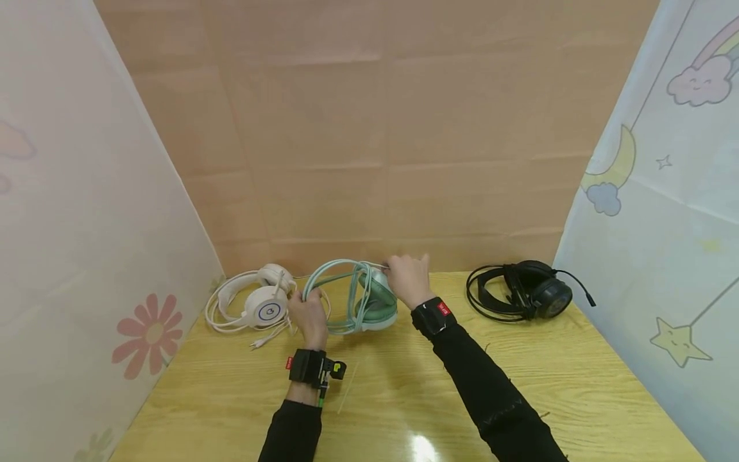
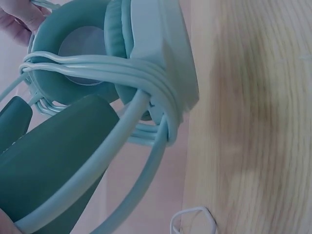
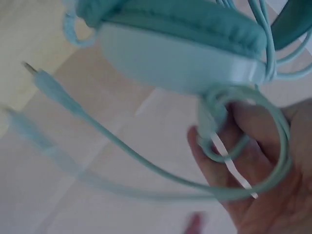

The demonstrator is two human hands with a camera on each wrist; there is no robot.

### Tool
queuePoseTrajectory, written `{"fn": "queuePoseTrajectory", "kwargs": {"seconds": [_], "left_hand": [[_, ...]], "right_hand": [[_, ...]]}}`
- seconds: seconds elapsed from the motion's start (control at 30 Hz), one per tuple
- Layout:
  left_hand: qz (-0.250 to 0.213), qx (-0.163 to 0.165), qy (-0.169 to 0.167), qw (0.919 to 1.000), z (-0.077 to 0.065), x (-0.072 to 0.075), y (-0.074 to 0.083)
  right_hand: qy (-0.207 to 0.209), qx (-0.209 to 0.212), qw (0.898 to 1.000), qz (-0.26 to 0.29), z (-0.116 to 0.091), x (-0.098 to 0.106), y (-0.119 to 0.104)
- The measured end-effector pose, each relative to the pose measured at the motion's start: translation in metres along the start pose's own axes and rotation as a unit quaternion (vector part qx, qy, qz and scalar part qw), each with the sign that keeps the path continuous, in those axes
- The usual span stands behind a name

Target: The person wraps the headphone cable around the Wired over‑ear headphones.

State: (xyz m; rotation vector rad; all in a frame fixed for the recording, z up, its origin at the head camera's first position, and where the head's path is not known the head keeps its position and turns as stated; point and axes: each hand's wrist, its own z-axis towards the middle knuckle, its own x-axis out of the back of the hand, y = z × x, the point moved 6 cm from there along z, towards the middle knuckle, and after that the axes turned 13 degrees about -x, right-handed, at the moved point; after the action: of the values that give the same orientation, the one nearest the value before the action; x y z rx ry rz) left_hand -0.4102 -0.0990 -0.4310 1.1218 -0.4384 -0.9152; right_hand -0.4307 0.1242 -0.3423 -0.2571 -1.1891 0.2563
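Note:
A mint-green pair of headphones is held up over the table between both hands. My left hand grips the green headband along with loops of its cable. More cable turns wrap tightly around the ear cups in the left wrist view. At the other side, my right hand pinches coiled cable close beside an ear cup. Two cable ends hang free there, one with a visible metal plug; both look blurred. A thin white strip lies across the right hand's fingers.
White headphones with a loose white cable rest on the wooden table, left of my left hand. Black headphones with a microphone lie at the right. A thin pale strip lies near the left wrist. Papered walls enclose the table.

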Motion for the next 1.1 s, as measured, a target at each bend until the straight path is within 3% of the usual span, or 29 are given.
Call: {"fn": "queuePoseTrajectory", "kwargs": {"seconds": [0.13, 0.23, 0.4, 0.63, 0.67, 0.77, 0.87, 0.9, 1.0, 1.1], "left_hand": [[-0.009, -0.001, 0.010, 0.9999, 0.001, 0.002, -0.003], [-0.015, 0.001, 0.021, 0.9997, 0.003, 0.003, -0.003], [-0.017, -0.001, 0.037, 0.9992, 0.004, 0.003, -0.002], [-0.013, 0.003, 0.027, 0.9995, 0.003, 0.001, -0.002], [-0.017, 0.004, 0.029, 0.9994, 0.003, 0.001, -0.002], [-0.031, 0.010, 0.039, 0.9987, 0.003, 0.002, -0.003], [-0.044, 0.018, 0.047, 0.9978, 0.003, 0.002, -0.005], [-0.047, 0.023, 0.049, 0.9975, 0.003, 0.002, -0.006], [-0.047, 0.028, 0.045, 0.9975, 0.002, 0.002, -0.009], [-0.047, 0.020, 0.043, 0.9978, 0.002, 0.002, -0.008]], "right_hand": [[0.027, 0.007, 0.998, 0.050, -0.006, -0.006, 0.008], [0.015, 0.019, 0.993, 0.117, -0.010, -0.012, 0.016], [-0.013, 0.018, 0.973, 0.229, -0.021, -0.027, 0.032], [0.011, 0.030, 0.942, 0.334, -0.032, -0.044, 0.047], [0.012, 0.043, 0.937, 0.347, -0.028, -0.059, 0.054], [0.023, 0.046, 0.930, 0.365, -0.033, -0.061, 0.059], [0.022, 0.032, 0.932, 0.362, -0.038, -0.064, 0.063], [0.018, 0.015, 0.934, 0.356, -0.045, -0.051, 0.059], [-0.018, -0.009, 0.934, 0.357, -0.050, -0.053, 0.061], [-0.061, -0.029, 0.923, 0.378, -0.055, -0.053, 0.060]]}}
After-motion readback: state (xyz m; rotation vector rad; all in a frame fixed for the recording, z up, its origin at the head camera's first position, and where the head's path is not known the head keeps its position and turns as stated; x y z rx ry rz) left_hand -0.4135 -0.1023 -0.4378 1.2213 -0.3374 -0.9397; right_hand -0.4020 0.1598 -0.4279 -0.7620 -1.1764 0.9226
